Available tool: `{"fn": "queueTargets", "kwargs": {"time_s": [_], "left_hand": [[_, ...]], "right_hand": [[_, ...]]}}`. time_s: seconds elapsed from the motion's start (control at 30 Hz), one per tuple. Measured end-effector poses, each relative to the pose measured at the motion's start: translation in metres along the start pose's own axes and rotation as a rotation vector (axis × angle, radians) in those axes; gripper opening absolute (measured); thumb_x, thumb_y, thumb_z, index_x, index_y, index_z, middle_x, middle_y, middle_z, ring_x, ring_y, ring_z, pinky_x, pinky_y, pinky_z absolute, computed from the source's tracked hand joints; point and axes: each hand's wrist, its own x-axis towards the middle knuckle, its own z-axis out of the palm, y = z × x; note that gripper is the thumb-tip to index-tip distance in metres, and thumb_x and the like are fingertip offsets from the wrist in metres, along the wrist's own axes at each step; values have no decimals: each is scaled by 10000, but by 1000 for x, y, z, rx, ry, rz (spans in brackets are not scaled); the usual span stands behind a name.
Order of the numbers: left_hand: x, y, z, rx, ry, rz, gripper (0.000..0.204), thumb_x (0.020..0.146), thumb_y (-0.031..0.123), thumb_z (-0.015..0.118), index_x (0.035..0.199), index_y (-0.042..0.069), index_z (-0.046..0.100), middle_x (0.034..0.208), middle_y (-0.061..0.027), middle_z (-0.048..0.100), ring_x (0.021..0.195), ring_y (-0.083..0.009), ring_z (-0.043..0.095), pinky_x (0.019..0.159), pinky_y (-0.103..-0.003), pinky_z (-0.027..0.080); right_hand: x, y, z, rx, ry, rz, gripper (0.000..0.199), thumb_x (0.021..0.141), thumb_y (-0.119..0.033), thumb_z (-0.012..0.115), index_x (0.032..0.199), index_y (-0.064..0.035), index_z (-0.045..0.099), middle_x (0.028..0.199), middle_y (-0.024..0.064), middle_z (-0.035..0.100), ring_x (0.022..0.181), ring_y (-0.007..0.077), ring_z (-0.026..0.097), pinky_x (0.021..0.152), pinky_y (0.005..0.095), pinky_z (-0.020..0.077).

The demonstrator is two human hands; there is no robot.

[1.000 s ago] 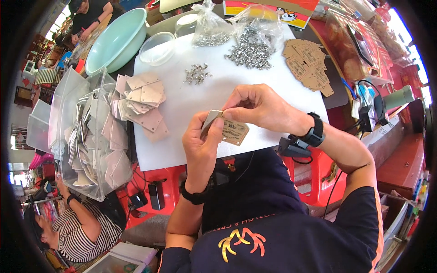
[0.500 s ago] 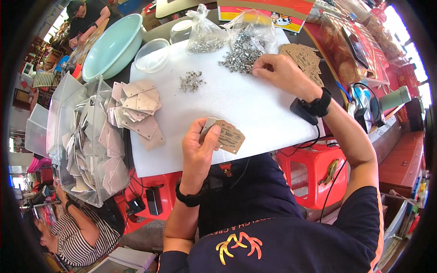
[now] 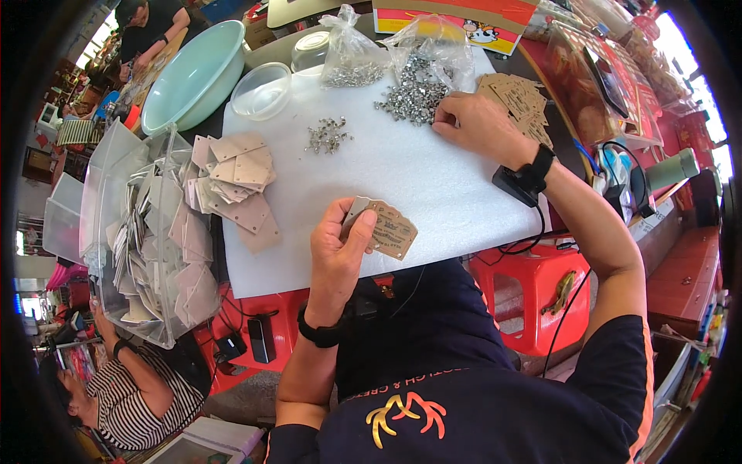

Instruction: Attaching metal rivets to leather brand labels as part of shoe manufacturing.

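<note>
White tabletop: clear bin w/ tags at left edge. Left hand, grip closed on brown card tags over near edge. Right hand fingers pinched in rivet pile nr far edge; can't tell if holding one.

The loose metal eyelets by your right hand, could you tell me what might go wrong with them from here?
The right hand reaches into the big eyelet pile spilling from an open plastic bag; a careless pinch could scatter them across the white sheet. The left hand pinches the brown tags by one end over the table edge, so one might slip and drop.
</note>
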Motion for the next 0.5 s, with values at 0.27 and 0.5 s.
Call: {"fn": "queueTargets", "kwargs": {"time_s": [0.27,0.5], "left_hand": [[0,-2,-5,-2,-23,6,185,950,131,581,1096,19,584,910,-15,656,740,-42,547,614,-211,415],[0,1,-2,-38,-35,5,199,954,162,593,1082,9,580,888,-11,639,729,-31,515,619,-200,418]], "right_hand": [[-6,-1,-7,-13,-59,-96,162,814,-188,597,835,-34,643,845,143,658,787,336,637,706,424,501],[-7,7,-17,118,25,-80,135,843,-119,625,916,-6,633,828,130,649,737,254,622,686,345,492]]}}
